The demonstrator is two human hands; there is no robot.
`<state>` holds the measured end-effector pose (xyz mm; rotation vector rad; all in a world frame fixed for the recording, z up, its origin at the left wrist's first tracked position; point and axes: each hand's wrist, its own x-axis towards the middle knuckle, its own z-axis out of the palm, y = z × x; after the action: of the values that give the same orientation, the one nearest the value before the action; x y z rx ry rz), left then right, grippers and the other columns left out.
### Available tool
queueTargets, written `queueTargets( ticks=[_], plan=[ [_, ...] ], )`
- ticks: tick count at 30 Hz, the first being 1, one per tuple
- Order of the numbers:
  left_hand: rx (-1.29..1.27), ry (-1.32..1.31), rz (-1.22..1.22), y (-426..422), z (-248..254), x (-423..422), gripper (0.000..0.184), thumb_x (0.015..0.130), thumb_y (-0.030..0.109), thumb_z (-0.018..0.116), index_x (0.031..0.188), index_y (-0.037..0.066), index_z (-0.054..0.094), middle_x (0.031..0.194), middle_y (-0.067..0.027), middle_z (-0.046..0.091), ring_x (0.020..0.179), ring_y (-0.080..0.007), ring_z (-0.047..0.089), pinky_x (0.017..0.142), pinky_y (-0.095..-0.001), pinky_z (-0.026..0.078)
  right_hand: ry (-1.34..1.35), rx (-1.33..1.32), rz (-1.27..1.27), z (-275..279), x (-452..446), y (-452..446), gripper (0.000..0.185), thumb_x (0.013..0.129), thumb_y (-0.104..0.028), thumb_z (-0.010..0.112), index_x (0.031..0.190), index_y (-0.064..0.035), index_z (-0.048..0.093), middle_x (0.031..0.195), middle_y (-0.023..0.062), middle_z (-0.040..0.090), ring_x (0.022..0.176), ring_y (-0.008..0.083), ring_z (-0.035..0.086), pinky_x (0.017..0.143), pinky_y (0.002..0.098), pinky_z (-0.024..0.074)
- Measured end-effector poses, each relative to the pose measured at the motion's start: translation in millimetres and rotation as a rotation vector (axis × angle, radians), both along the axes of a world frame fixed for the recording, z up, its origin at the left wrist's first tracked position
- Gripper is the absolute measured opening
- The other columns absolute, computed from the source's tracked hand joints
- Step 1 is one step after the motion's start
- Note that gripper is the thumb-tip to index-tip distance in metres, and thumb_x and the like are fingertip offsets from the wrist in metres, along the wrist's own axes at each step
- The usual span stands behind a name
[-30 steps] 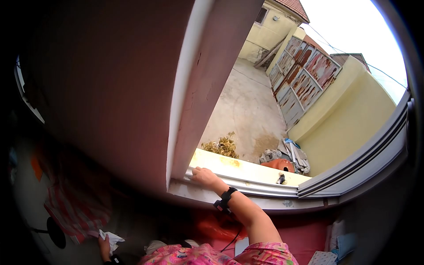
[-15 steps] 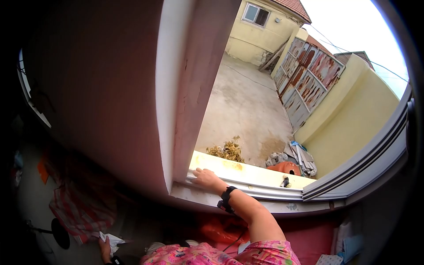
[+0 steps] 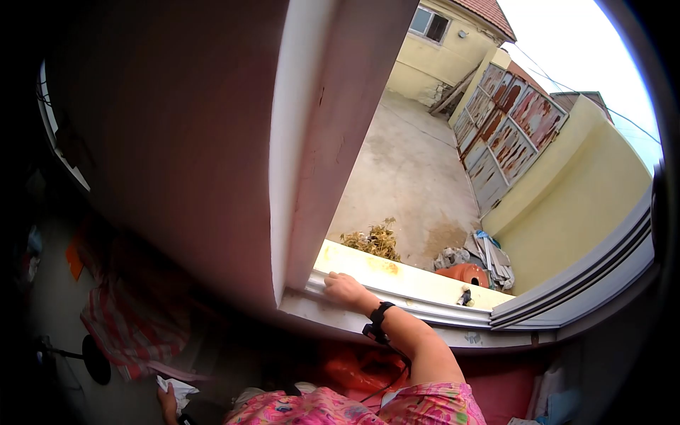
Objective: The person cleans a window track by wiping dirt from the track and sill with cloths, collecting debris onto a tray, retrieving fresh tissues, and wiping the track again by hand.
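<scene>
My right hand (image 3: 345, 289), with a black band (image 3: 377, 322) on its wrist, is at the left end of the white window track (image 3: 418, 306), close to the frame's corner. Its fingers are bent and pressed together against the track; whatever they may hold is hidden. Low at the left, my left hand (image 3: 167, 402) is closed on a crumpled white tissue (image 3: 180, 390), held well below the sill.
Outside the open window lie a dry plant (image 3: 379, 242), an orange pot (image 3: 464, 275) and a rusty gate (image 3: 511, 127). A sliding sash (image 3: 588, 283) stands at the right. Striped cloth (image 3: 127, 329) hangs at the lower left, near a round black object (image 3: 95, 359).
The view has shifted, so the window appears further right. My right hand has drawn slightly back along the track from the corner, its fingers more curled. My left hand still holds the tissue.
</scene>
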<state>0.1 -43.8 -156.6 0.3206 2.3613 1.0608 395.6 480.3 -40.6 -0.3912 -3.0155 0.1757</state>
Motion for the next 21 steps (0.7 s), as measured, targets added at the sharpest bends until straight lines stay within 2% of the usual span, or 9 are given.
queueTargets(
  ticks=[3, 6, 10, 13, 15, 17, 19, 21],
  plan=[
    [0.017, 0.099, -0.002, -47, -73, -28, 0.045, 0.082, 0.013, 0.053, 0.120, -0.007, 0.041, 0.115, -0.0185, 0.051, 0.105, -0.0249, 0.050, 0.091, -0.0312, 0.036, -0.033, -0.002, -0.096, 3, -1, -5, 0.017, 0.076, -0.018, 0.051, 0.062, -0.0085, 0.056, 0.079, 0.0035, 0.050, 0.085, 0.0207, 0.049, 0.069, 0.0317, 0.0440],
    [0.008, 0.012, 0.018, -47, -53, -14, 0.043, 0.082, 0.013, 0.053, 0.118, -0.008, 0.041, 0.114, -0.0187, 0.051, 0.105, -0.0257, 0.050, 0.092, -0.0315, 0.036, -0.078, 0.077, -0.034, -4, 1, -2, 0.018, 0.076, -0.018, 0.050, 0.063, -0.0082, 0.056, 0.080, 0.0039, 0.050, 0.085, 0.0205, 0.048, 0.070, 0.0314, 0.0432],
    [-0.018, 0.021, 0.040, -57, -52, -9, 0.043, 0.083, 0.013, 0.053, 0.119, -0.008, 0.041, 0.115, -0.0186, 0.051, 0.106, -0.0256, 0.049, 0.092, -0.0315, 0.036, -0.163, 0.120, 0.038, -2, -2, 0, 0.017, 0.076, -0.018, 0.049, 0.064, -0.0083, 0.056, 0.081, 0.0042, 0.050, 0.086, 0.0204, 0.047, 0.071, 0.0314, 0.0425],
    [-0.019, 0.075, 0.045, -53, -34, 1, 0.042, 0.083, 0.013, 0.052, 0.118, -0.008, 0.041, 0.114, -0.0182, 0.052, 0.104, -0.0253, 0.050, 0.091, -0.0315, 0.036, -0.092, -0.011, -0.059, 1, -4, -3, 0.014, 0.077, -0.018, 0.048, 0.067, -0.0081, 0.049, 0.077, 0.0076, 0.047, 0.079, 0.0238, 0.049, 0.069, 0.0355, 0.0426],
    [0.000, 0.057, 0.050, -54, -33, 1, 0.041, 0.083, 0.013, 0.052, 0.117, -0.008, 0.042, 0.112, -0.0178, 0.052, 0.102, -0.0250, 0.051, 0.090, -0.0316, 0.037, -0.162, 0.054, -0.086, 1, -3, -3, 0.013, 0.076, -0.017, 0.049, 0.066, -0.0090, 0.052, 0.078, 0.0057, 0.048, 0.083, 0.0217, 0.047, 0.071, 0.0327, 0.0426],
    [-0.051, 0.033, 0.056, -32, 0, 11, 0.041, 0.084, 0.015, 0.052, 0.116, -0.008, 0.043, 0.111, -0.0187, 0.053, 0.102, -0.0250, 0.050, 0.090, -0.0314, 0.036, -0.152, 0.044, -0.103, 17, -2, -9, 0.010, 0.075, -0.016, 0.049, 0.069, -0.0100, 0.054, 0.078, 0.0050, 0.049, 0.083, 0.0213, 0.047, 0.071, 0.0321, 0.0427],
    [-0.059, 0.157, 0.018, -17, 17, 21, 0.042, 0.084, 0.016, 0.053, 0.117, -0.008, 0.042, 0.112, -0.0193, 0.052, 0.103, -0.0250, 0.050, 0.091, -0.0313, 0.036, -0.080, -0.010, -0.142, 21, 4, -12, 0.009, 0.072, -0.015, 0.054, 0.073, -0.0094, 0.061, 0.081, 0.0044, 0.050, 0.084, 0.0214, 0.047, 0.070, 0.0317, 0.0429],
    [0.001, 0.140, 0.000, -24, -4, 13, 0.043, 0.084, 0.016, 0.053, 0.119, -0.008, 0.041, 0.113, -0.0199, 0.052, 0.104, -0.0255, 0.050, 0.091, -0.0314, 0.035, -0.021, -0.011, -0.154, 19, 6, -22, 0.012, 0.073, -0.014, 0.054, 0.080, -0.0101, 0.063, 0.080, 0.0039, 0.050, 0.083, 0.0208, 0.047, 0.070, 0.0302, 0.0434]
  ],
)
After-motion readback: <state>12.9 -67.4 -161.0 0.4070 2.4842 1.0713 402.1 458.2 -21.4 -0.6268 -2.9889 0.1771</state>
